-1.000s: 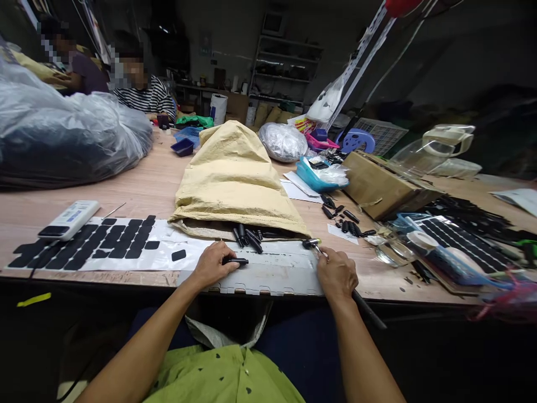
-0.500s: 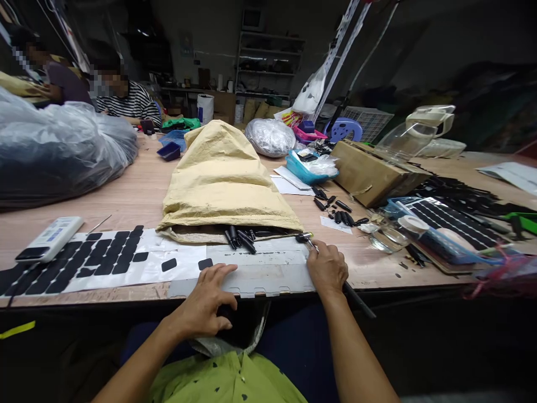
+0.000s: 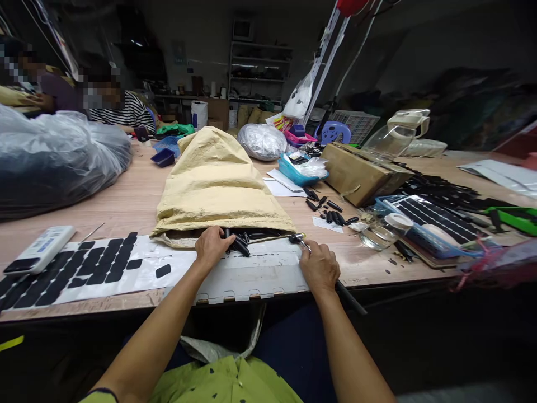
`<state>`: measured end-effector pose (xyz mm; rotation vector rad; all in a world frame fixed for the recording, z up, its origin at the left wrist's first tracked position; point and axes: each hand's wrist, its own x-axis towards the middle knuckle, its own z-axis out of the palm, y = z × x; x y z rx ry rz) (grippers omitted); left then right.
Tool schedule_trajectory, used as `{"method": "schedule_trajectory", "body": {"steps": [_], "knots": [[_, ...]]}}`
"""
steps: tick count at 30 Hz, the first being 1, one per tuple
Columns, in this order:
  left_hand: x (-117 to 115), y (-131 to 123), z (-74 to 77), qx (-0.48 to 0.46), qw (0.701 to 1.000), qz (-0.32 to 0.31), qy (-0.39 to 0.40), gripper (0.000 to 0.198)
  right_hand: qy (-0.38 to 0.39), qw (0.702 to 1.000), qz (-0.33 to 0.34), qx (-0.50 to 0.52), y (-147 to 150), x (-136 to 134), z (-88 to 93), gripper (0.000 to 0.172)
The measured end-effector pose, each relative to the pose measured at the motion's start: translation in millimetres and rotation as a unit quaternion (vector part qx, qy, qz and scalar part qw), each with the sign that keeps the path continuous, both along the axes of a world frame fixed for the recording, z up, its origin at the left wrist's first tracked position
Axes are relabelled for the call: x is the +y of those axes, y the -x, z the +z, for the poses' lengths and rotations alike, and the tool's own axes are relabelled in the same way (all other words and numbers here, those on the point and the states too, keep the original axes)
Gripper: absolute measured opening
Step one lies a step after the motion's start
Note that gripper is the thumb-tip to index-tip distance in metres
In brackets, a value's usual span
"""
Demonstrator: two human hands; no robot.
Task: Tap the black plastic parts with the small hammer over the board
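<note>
My left hand (image 3: 212, 245) is at the mouth of a large yellow woven sack (image 3: 218, 184), its fingers closing around one of the short black cylindrical pieces there. Several more black pieces (image 3: 240, 246) spill from the opening beside my fingertips. In my right hand (image 3: 319, 267) is a hammer (image 3: 351, 298) with a dark head, a metal neck and a black handle. Its head lies just off the sack's right corner, above the table. Under both hands a grey-white board (image 3: 255, 274) lies along the table's front edge.
A sheet of black stickers (image 3: 113, 260) and a white device (image 3: 42, 249) lie left. Behind them sits a big plastic bag (image 3: 59, 162). Rightward are loose black pieces (image 3: 333, 215), a cardboard box (image 3: 356, 173), a clear jar (image 3: 380, 232) and a blue basket (image 3: 436, 246). Two people sit at far left.
My left hand has moved from the table's front edge forward to the black pieces at the sack mouth, its fingers drawing together. My right hand still grips the hammer. The view has shifted slightly.
</note>
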<state>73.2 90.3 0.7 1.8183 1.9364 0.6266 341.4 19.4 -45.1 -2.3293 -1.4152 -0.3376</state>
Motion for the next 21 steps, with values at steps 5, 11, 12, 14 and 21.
{"method": "schedule_trajectory", "body": {"steps": [5,11,12,14,21], "knots": [[-21,25,1.3,-0.048,0.997,-0.062,-0.008,0.017,-0.001,1.0,-0.002,0.006,0,0,-0.7,0.029],[-55,54,-16.6,-0.048,0.973,-0.219,-0.048,0.012,0.005,1.0,-0.005,0.023,0,0,-0.9,0.03],[-59,56,-20.3,-0.045,0.972,-0.223,-0.057,0.012,0.006,1.0,-0.006,0.026,-1,0,-1.0,0.03],[-62,58,-25.5,-0.052,0.97,-0.228,-0.071,0.013,0.007,0.999,-0.003,0.034,-3,0,-0.8,0.029],[-61,61,-26.7,-0.082,0.969,-0.224,-0.066,0.013,-0.095,0.991,0.022,0.092,14,-14,14.2,0.031]]}}
